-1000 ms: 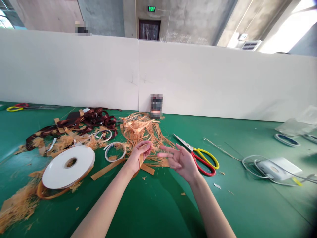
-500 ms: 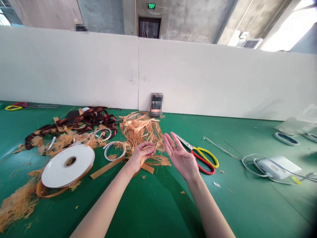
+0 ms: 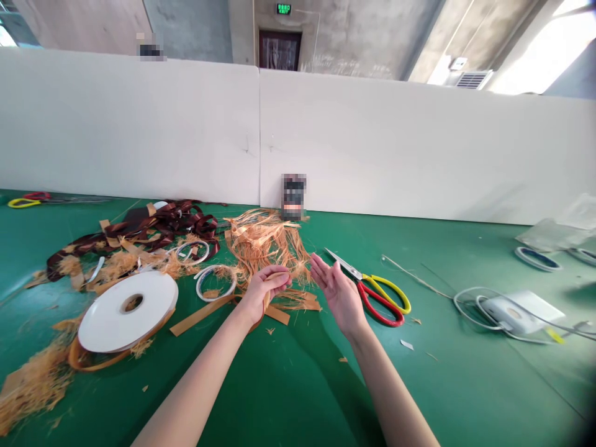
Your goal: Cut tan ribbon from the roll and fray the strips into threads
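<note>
Frayed ribbon pinched to the right of the white spool

Right of the white spool (image 3: 105, 316), the left hand (image 3: 265, 290) pinches a tan ribbon (image 3: 267, 302) between thumb and fingers, its frayed end poking past the fingertips. Farther right of the spool, the right hand (image 3: 342, 295) is spread open and empty, just beside the scissors (image 3: 384, 301). A heap of tan strands (image 3: 263, 239), beyond and right of the spool, crowds the space behind the left hand. Nearer the spool's right edge lies a white ring (image 3: 200, 290); behind the spool sprawls tangled brown ribbon (image 3: 172, 226). A cabled white box (image 3: 531, 310) sits well to the spool's right.
</note>
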### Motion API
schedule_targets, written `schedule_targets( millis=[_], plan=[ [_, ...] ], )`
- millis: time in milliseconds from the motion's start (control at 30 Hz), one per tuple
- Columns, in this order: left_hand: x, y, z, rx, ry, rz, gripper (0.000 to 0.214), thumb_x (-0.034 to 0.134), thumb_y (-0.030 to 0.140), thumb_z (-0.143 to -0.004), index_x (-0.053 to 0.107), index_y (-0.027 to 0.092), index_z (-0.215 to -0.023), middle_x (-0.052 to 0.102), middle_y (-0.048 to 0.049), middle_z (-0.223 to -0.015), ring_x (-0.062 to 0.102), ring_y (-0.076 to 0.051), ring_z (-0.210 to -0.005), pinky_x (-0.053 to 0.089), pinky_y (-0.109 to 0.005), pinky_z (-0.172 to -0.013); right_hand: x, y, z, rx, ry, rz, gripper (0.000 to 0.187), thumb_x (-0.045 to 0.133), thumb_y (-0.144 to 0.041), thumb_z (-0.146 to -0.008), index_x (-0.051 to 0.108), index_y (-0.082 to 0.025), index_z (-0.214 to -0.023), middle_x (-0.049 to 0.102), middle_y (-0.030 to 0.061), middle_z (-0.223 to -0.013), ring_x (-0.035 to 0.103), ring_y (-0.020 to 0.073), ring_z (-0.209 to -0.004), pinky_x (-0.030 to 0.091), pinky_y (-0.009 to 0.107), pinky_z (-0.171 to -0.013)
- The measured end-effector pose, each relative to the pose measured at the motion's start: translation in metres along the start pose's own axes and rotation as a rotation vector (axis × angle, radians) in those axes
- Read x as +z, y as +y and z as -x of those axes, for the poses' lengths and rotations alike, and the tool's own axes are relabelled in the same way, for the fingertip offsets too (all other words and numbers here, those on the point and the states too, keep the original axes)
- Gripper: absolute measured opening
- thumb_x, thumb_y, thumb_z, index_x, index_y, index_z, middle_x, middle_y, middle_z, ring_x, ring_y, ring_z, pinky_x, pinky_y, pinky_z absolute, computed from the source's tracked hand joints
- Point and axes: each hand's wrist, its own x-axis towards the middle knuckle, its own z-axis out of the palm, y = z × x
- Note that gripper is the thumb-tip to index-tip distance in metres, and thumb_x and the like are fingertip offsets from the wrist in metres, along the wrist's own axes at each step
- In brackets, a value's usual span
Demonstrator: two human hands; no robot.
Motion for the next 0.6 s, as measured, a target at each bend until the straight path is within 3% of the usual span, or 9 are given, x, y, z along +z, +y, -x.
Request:
schedule_targets(
  millis=[100,200,267,333,400,467,533,600],
  plan=[
    [-0.001,0.0,0.0,0.001,-0.007,0.016,0.024,0.083,0.017,-0.059,0.071,0.015,-0.081,0.073,-0.0014,-0.073,0.068,-0.011,-0.07,0.052,-0.018,-0.067,-0.002,-0.01,0.0,0.098,-0.054,-0.274,0.05,0.041,-0.042,-0.095,0.049,-0.022,-0.05,0.067,0.0071,-0.12,0.059,0.0167,-0.116,0.044,0.031,-0.102],
    [-0.002,0.0,0.0,0.005,-0.015,0.035,0.024,0.081,0.016,-0.061,0.072,0.014,-0.083,0.074,-0.0034,-0.077,0.068,-0.011,-0.073,0.052,-0.019,-0.069,-0.003,-0.013,0.0,0.18,-0.07,-0.355,0.051,0.03,-0.039,-0.098,0.058,-0.02,-0.059,0.069,0.0092,-0.116,0.067,0.0105,-0.075,0.054,0.023,-0.075],
    [-0.002,0.0,0.0,0.01,-0.017,0.051,0.024,0.081,0.015,-0.062,0.072,0.014,-0.083,0.074,-0.0041,-0.079,0.068,-0.011,-0.072,0.053,-0.018,-0.069,-0.003,-0.011,-0.001,0.271,-0.099,-0.312,0.052,0.025,-0.043,-0.098,0.065,-0.018,-0.076,0.071,0.0118,-0.108,0.052,0.0069,-0.045,0.047,0.021,-0.048],
    [-0.003,0.0,0.0,0.021,-0.011,0.072,0.023,0.081,0.015,-0.062,0.071,0.014,-0.082,0.074,-0.0035,-0.079,0.067,-0.01,-0.07,0.053,-0.017,-0.068,-0.004,-0.008,-0.002,0.408,-0.163,-0.19,0.062,0.02,-0.053,-0.096,0.067,-0.015,-0.086,0.074,0.0147,-0.088,0.033,0.0054,-0.031,0.028,0.021,-0.033],
    [-0.004,0.001,-0.001,0.036,0.002,0.098,0.022,0.08,0.015,-0.062,0.071,0.015,-0.081,0.074,-0.0016,-0.079,0.067,-0.008,-0.069,0.053,-0.016,-0.067,-0.006,-0.004,-0.002,0.555,-0.283,-0.055,0.078,0.015,-0.065,-0.091,0.069,-0.009,-0.083,0.069,0.0135,-0.06,0.024,0.0054,-0.028,0.014,0.021,-0.031],
    [-0.006,0.001,-0.002,0.046,0.013,0.118,0.021,0.08,0.015,-0.062,0.071,0.016,-0.081,0.074,-0.0005,-0.079,0.067,-0.007,-0.069,0.053,-0.015,-0.068,-0.008,-0.005,-0.001,0.618,-0.424,-0.026,0.088,0.015,-0.071,-0.087,0.07,-0.005,-0.072,0.052,0.0056,-0.036,0.02,0.0054,-0.027,0.011,0.021,-0.033],
    [-0.006,0.001,-0.003,0.044,0.015,0.126,0.021,0.08,0.015,-0.062,0.071,0.015,-0.081,0.074,-0.0008,-0.078,0.067,-0.007,-0.069,0.053,-0.014,-0.068,-0.01,-0.009,0.001,0.543,-0.478,-0.133,0.083,0.022,-0.069,-0.088,0.072,-0.006,-0.071,0.039,-0.0023,-0.03,0.019,0.0049,-0.027,0.016,0.02,-0.033],
    [-0.006,0.0,-0.003,0.032,0.005,0.12,0.021,0.08,0.014,-0.062,0.071,0.014,-0.081,0.074,-0.0024,-0.078,0.067,-0.008,-0.069,0.053,-0.015,-0.068,-0.01,-0.015,0.003,0.415,-0.424,-0.254,0.065,0.029,-0.06,-0.092,0.073,-0.012,-0.089,0.048,-0.0029,-0.039,0.026,0.0049,-0.029,0.026,0.019,-0.035]
  ],
)
